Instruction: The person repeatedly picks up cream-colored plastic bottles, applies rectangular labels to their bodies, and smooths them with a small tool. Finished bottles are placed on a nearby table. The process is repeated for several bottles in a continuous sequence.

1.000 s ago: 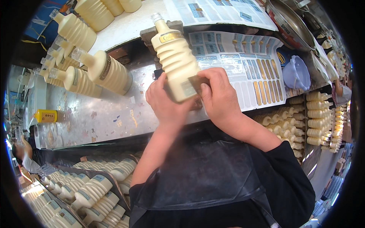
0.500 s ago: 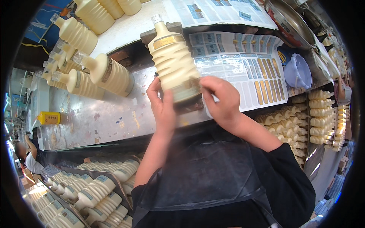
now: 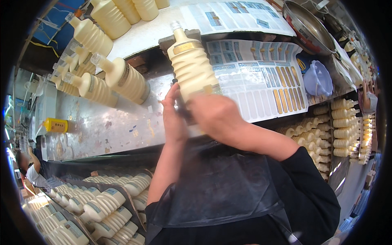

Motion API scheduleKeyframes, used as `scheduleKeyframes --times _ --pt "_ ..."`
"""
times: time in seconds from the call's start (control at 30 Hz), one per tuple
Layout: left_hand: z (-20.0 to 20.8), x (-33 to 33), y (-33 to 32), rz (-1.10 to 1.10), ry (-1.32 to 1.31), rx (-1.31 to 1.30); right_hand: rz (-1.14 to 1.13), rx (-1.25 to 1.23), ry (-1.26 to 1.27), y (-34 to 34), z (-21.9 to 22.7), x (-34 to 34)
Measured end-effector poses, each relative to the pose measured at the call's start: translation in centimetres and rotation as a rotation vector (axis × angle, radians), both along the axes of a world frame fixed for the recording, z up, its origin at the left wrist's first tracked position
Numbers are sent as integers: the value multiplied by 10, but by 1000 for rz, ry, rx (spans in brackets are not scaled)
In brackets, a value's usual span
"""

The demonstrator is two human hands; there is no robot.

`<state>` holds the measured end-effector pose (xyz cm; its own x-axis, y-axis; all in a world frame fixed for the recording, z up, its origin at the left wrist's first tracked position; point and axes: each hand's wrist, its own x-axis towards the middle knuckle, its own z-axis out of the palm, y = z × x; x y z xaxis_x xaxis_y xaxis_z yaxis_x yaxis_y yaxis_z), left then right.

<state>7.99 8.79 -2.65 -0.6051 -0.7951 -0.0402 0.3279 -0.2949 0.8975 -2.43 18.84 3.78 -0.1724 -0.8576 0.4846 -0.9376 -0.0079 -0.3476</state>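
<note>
A cream bottle (image 3: pixel 192 67) with spiral ridges and a clear threaded neck lies tilted on a dark block (image 3: pixel 165 42), its neck pointing away from me. It carries a gold label (image 3: pixel 187 47) near the shoulder and a pale blue-grey label low down, partly covered by my hand. My left hand (image 3: pixel 173 120) is at the bottle's lower left side, fingers stretched and apart, some hidden by the other hand. Across the bottle's lower front lies my right hand (image 3: pixel 214 116), its fingers smeared by motion and curled out of sight.
Label sheets (image 3: pixel 253 81) spread right of the bottle, beside a lavender bucket (image 3: pixel 319 79). Several similar bottles (image 3: pixel 126 79) lie at the left, near a small yellow container (image 3: pixel 56 125) on the metal table (image 3: pixel 106 136). Racks of bottles (image 3: pixel 102 200) flank me below. Another person (image 3: pixel 34 173) is far left.
My right hand has moved left from the bottle's lower right edge across its lower front. The left hand's fingers have shifted slightly on the bottle's side. The whole view has turned a little.
</note>
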Motion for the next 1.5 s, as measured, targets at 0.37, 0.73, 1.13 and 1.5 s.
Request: scheduleKeyframes --times 0.37,0.73,1.13,1.5 --pt "-23 -21 8 198 -255 -391 -440 -19 -712 33 -23 -45" --pt "-22 -19 5 165 -366 -464 -370 73 -544 28 -26 -44" --pt "-4 -22 14 126 -295 -282 -301 23 -711 37 -15 -51" --pt "-14 -9 7 57 -172 -131 -397 107 -700 37 -47 -73"
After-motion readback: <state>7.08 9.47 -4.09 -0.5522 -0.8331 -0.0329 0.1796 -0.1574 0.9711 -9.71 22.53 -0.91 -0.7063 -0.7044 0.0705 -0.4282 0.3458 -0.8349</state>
